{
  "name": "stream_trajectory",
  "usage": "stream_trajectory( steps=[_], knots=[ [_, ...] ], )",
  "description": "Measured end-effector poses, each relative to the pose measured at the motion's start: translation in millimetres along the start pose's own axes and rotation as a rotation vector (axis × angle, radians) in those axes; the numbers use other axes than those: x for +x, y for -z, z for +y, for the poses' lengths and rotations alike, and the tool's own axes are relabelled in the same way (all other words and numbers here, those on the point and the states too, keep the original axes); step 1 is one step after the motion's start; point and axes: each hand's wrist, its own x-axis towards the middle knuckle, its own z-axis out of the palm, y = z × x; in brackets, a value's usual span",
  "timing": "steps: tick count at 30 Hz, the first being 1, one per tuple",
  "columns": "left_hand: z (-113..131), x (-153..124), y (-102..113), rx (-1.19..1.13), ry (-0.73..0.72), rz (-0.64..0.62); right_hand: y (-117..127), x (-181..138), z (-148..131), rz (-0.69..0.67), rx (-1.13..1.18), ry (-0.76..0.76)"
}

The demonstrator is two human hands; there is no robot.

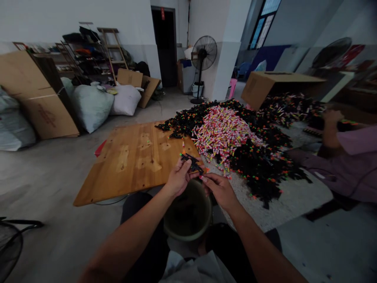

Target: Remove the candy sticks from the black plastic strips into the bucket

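My left hand [178, 177] is closed round a small black plastic piece [192, 162] with a green tip, held above a dark round bucket [188, 214] between my knees. My right hand [219, 189] pinches the same piece at its near end, close to a pinkish stick. Just beyond my hands lies a big heap of black parts [265, 157] with orange and green tips, topped by a mound of pink and yellow sticks [224, 131].
A wooden board [132, 161] lies on the floor to the left. Another person in a pink top [347, 157] sits at the right. Cardboard boxes [265, 84], stuffed sacks [91, 104], a standing fan [203, 55] and shelves line the back.
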Motion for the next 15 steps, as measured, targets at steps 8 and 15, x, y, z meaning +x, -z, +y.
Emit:
stream_trajectory(
  steps=[8, 15],
  knots=[
    [-20.6, -0.6, 2.9, 0.153, -0.118, 0.14, -17.9, -4.9, -1.5, 0.195, 0.31, -0.08],
    [-30.4, 0.8, -1.2, 0.213, -0.152, 0.301, -29.3, -0.1, 8.7, 0.331, 0.251, -0.058]
  ],
)
